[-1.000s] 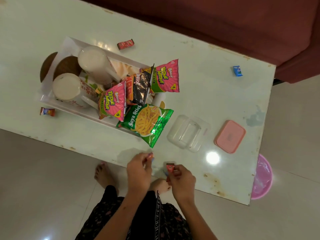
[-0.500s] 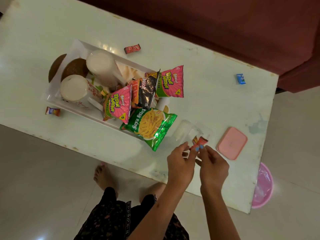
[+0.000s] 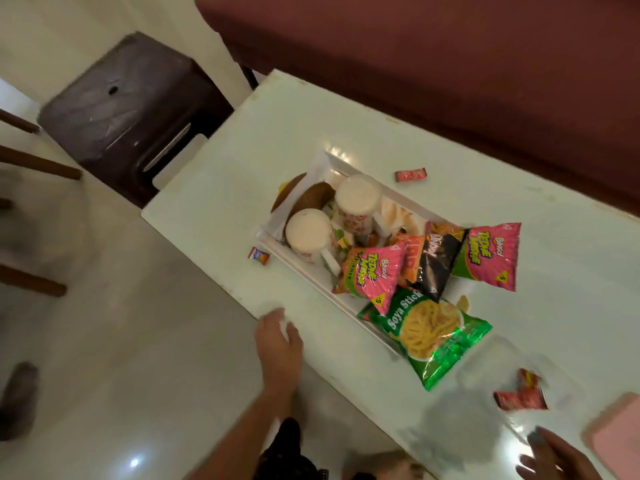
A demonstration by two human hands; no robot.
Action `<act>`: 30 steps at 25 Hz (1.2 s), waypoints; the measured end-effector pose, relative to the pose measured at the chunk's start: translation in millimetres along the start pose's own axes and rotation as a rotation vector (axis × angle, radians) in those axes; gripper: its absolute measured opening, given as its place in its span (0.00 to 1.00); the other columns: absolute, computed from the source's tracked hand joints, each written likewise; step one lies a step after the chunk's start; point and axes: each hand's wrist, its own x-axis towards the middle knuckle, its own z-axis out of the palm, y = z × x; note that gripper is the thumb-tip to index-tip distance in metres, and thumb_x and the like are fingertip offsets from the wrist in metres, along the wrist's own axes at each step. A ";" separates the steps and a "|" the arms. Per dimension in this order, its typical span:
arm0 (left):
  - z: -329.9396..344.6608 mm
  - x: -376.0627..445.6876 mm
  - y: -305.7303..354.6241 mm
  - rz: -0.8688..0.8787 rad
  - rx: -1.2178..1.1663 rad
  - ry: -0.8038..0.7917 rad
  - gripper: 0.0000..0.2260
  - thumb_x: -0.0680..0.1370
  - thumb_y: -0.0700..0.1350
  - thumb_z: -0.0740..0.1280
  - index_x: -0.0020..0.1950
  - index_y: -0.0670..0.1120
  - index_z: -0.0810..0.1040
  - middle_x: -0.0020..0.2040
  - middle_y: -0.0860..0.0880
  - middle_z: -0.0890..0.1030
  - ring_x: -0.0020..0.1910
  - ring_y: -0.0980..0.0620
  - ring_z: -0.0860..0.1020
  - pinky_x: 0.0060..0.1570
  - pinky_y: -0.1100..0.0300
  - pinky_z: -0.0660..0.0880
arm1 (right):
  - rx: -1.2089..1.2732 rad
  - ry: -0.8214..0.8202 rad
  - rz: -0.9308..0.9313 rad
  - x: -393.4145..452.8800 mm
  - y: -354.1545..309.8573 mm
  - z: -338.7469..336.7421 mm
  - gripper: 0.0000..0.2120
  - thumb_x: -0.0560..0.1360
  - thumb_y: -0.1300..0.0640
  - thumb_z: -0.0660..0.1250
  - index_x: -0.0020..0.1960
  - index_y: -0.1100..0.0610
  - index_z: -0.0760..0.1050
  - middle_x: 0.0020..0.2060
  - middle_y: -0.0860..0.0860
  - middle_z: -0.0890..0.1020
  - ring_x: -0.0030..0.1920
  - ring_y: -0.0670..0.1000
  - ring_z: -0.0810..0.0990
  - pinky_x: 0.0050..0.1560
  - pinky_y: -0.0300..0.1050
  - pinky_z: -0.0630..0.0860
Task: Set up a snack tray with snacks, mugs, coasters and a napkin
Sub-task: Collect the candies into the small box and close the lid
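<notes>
A white tray (image 3: 301, 268) on the pale table (image 3: 381, 133) holds two white mugs (image 3: 355, 202) (image 3: 306, 233), brown coasters (image 3: 313, 199) at its far-left end, a cream napkin (image 3: 394, 213) and snack packets: two pink ones (image 3: 372, 275) (image 3: 491, 254), a black one (image 3: 436, 265) and a green Soya Sticks pack (image 3: 429, 337) hanging over the tray's near rim. Red candies (image 3: 519, 396) lie in a blurred clear box at the right. My left hand (image 3: 278, 341) reaches over the table's near edge, fingers apart, empty. My right hand (image 3: 554, 459) hovers open at the bottom right.
A small red wrapper (image 3: 410, 174) lies behind the tray and a small candy (image 3: 259, 255) lies at its left end. A pink lid (image 3: 620, 434) sits at the right edge. A dark stool (image 3: 128, 109) stands left of the table, a maroon sofa (image 3: 450, 64) behind it.
Both hands have let go of the red candies, which now lie in the clear box. My left hand has swung left along the table's near edge. The view has turned left.
</notes>
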 end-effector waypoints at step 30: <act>86.7 -193.8 144.0 0.329 0.030 -0.741 0.08 0.78 0.48 0.60 0.44 0.48 0.76 0.31 0.50 0.77 0.31 0.53 0.74 0.31 0.63 0.67 | -0.124 0.460 -0.238 62.7 -68.2 -39.3 0.05 0.75 0.60 0.66 0.44 0.51 0.79 0.39 0.51 0.83 0.37 0.52 0.83 0.37 0.34 0.79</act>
